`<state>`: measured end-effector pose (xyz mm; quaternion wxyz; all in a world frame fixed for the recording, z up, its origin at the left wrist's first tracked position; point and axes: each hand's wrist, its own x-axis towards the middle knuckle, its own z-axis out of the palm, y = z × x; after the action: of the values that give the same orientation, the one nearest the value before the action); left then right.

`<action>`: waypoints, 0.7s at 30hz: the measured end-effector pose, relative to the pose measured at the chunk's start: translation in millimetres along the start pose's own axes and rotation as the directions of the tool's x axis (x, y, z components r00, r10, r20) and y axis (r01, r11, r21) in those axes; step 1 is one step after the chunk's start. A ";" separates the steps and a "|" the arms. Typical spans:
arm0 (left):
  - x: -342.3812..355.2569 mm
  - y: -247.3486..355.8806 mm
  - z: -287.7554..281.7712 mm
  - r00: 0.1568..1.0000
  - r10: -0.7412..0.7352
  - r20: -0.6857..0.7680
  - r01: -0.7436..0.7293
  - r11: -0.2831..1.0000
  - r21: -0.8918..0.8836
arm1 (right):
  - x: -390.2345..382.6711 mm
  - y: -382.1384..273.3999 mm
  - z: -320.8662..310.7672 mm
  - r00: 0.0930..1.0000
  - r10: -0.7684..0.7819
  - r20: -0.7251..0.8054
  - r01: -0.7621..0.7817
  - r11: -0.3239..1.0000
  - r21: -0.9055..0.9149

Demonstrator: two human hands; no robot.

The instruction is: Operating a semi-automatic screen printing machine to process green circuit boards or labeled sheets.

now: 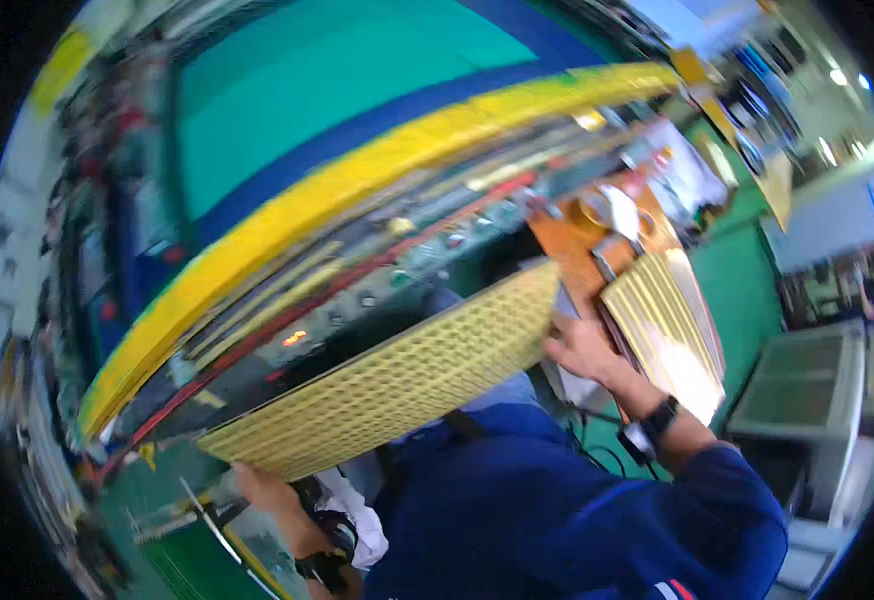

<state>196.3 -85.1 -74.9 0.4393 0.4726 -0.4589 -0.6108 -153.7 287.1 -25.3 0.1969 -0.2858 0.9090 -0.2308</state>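
A long, thin yellow panel [397, 375] with a fine grid-like pattern is held at a slant in front of my body. My left hand [265, 490] grips its lower left corner, the fingers partly hidden by the panel. At the right end, my right hand [585, 350] pinches the panel's edge. Just right of that hand lies a stack of striped yellow panels [647, 305], with bright glare on its near part. Motion blur softens the finer detail.
Ahead runs a machine with a curved-looking yellow bar [387, 165] and a green surface [337, 90] behind it. An orange-brown worktop [567, 250] at the right bears rolls of tape [589, 210]. A grey cabinet [797, 390] stands far right; cables hang beside me.
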 end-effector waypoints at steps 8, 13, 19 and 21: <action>21.4 -19.5 -22.8 0.974 0.181 0.138 -0.225 0.862 0.454 | 15.4 139.3 10.0 0.909 0.038 -0.415 -0.119 0.978 -0.170; 18.1 -6.0 -16.0 0.983 -0.002 0.186 -0.014 0.996 0.086 | 2.7 184.1 -1.9 0.958 0.028 -0.284 -0.183 0.823 -0.537; 15.4 2.3 -4.7 0.994 -0.008 0.113 0.016 0.997 -0.069 | 5.8 179.1 -3.2 0.983 0.008 -0.186 -0.119 0.793 -0.597; 15.3 4.9 -0.3 0.992 0.005 0.128 0.004 0.998 -0.067 | 3.5 214.1 12.2 0.989 0.029 -0.144 -0.111 0.783 -0.611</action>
<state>194.5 -101.0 -72.8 0.4248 0.4173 -0.4656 -0.6547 -242.1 437.6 -150.0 0.0432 -0.2852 0.9550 0.0690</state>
